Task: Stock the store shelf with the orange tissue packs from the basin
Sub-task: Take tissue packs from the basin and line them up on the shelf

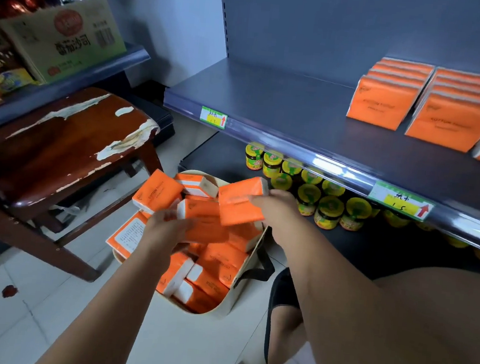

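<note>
A cream basin (222, 306) on the floor holds several orange tissue packs (216, 263). My right hand (277, 207) grips one orange pack (239, 203) and holds it just above the basin's far side. My left hand (167, 223) reaches into the basin and holds another orange pack (204, 221) lying on the pile. The grey shelf (269, 108) above carries rows of upright orange packs (384, 106) at its right end; its left part is bare.
A worn brown wooden stool (60, 147) stands left of the basin. Yellow-lidded jars (308, 194) fill the lower shelf behind the basin. A cardboard box (62, 38) sits on the left shelf. My knee and a black shoe (281, 291) are at the right.
</note>
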`<state>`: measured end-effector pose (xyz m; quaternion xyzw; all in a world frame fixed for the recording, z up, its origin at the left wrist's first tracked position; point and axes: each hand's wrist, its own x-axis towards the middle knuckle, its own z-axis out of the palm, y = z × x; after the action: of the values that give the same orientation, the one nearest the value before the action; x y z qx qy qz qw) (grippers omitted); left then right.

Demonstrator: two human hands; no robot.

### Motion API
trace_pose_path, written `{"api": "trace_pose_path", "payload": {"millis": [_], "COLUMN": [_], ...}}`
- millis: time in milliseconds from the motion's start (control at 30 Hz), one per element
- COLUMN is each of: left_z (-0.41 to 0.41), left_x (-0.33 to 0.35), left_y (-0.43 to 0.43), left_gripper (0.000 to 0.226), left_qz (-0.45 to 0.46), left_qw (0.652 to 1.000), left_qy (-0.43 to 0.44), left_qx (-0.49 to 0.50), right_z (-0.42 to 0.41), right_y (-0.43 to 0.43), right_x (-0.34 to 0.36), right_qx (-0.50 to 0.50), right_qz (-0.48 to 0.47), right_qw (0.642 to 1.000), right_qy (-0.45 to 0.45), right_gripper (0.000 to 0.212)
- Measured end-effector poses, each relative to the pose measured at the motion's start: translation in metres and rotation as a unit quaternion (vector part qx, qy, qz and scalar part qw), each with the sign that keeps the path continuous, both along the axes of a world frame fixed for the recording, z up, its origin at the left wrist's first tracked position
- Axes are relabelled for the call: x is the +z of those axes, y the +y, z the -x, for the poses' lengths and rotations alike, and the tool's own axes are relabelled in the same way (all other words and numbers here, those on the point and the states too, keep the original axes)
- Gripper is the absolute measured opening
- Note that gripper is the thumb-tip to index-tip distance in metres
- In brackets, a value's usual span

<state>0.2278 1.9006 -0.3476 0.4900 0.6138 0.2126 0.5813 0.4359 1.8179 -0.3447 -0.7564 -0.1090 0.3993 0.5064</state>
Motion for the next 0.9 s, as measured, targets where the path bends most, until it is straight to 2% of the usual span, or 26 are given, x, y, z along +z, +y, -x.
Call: {"api": "trace_pose_path", "payload": {"millis": [67,133,233,333,467,533,633,700,833,900], "left_z": [0.001,-0.004,-0.017,-0.034,-0.066,-0.085,-0.118,-0.143,-0.199,-0.228], "left_x": [0.014,0.032,0.057,0.08,0.108,0.122,0.143,0.154,0.175,0.18], "left_y": [0.0,-0.001,-0.004,-0.007,-0.021,-0.033,-0.056,-0.074,-0.117,-0.143], "left_gripper": [0.039,0.031,0.014,0.021,0.031,0.028,0.026,0.031,0.034,0.035], "left_qz": [-0.012,-0.039,-0.068,-0.08,-0.091,-0.097,-0.106,-0.109,-0.106,-0.101], "left_qw": [0.998,0.995,0.983,0.971,0.952,0.941,0.926,0.915,0.888,0.874], "left_qy": [-0.056,-0.096,-0.169,-0.212,-0.267,-0.29,-0.304,-0.305,-0.312,-0.322], "left_qx": [0.01,0.007,-0.024,-0.071,-0.121,-0.143,-0.199,-0.24,-0.322,-0.348], "right_z": [-0.001,-0.007,-0.021,-0.037,-0.058,-0.069,-0.095,-0.114,-0.148,-0.16], "right_y": [-0.004,-0.009,-0.02,-0.035,-0.078,-0.11,-0.165,-0.207,-0.282,-0.312], "right_x": [0.02,0.039,0.07,0.103,0.141,0.155,0.167,0.17,0.171,0.179], "right_qx": [-0.044,-0.062,-0.066,-0.048,-0.026,-0.037,-0.064,-0.072,-0.12,-0.159], "right_qz": [-0.059,-0.11,-0.171,-0.183,-0.127,-0.147,-0.199,-0.214,-0.225,-0.211], "right_qw": [0.996,0.989,0.981,0.982,0.966,0.952,0.948,0.95,0.949,0.94], "right_qy": [0.053,0.079,0.063,-0.006,-0.224,-0.267,-0.242,-0.216,-0.186,-0.218], "right_gripper": [0.02,0.012,0.01,0.016,0.047,0.043,0.023,0.021,0.035,0.042]}}
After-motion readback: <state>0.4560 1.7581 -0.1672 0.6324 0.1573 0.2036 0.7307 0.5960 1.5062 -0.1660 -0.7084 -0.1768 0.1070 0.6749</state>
